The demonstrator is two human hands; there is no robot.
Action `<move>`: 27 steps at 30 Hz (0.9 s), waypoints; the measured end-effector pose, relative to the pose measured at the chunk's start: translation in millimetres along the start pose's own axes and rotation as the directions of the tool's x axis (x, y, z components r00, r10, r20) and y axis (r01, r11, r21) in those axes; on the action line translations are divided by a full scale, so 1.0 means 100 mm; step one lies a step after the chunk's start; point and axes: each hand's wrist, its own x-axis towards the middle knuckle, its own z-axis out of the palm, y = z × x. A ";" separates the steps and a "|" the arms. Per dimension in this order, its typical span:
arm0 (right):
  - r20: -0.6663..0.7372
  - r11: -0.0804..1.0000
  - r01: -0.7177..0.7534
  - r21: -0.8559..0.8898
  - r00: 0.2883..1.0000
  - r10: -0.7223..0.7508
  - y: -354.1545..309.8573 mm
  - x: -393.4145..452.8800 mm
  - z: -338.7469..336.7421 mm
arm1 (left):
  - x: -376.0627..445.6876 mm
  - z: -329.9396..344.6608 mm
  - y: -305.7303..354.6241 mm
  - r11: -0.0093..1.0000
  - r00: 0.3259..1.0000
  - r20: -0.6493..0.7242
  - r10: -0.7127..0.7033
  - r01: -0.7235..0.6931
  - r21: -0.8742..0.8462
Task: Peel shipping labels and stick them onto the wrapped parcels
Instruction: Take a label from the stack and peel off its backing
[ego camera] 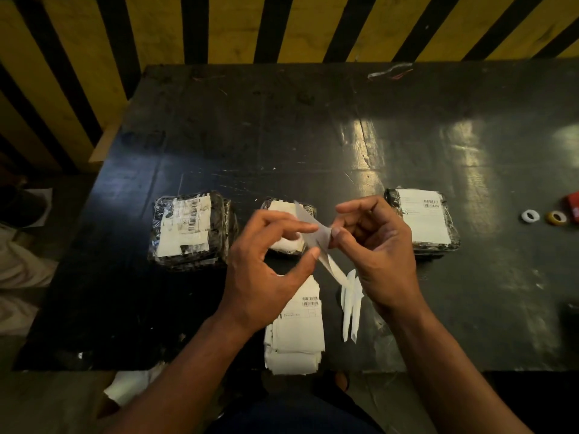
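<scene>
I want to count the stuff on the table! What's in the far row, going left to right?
Left parcel → middle parcel, partly behind the hands → right parcel → white tape roll → yellow tape roll → red object at the edge.

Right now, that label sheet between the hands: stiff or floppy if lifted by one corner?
Probably floppy: the label sheet twists and curls between the left hand and right hand, and its lower end droops. Likely very light, since fingertip pinches carry it. Any exposed adhesive may cling to fingers or fold onto itself, though the sticky side can't be told here.
</scene>
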 end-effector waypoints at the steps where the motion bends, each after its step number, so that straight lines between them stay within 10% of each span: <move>1: 0.004 1.000 0.002 0.005 1.000 -0.002 0.00 0.00 0.01 | 0.01 0.03 0.03 1.000 1.000 0.012 0.000 0.000 -0.022; 27: -0.068 0.961 0.053 -0.271 0.995 -0.074 0.19 -0.02 0.11 | 0.03 0.20 -0.10 0.956 0.975 -0.020 -0.222 0.213 -0.200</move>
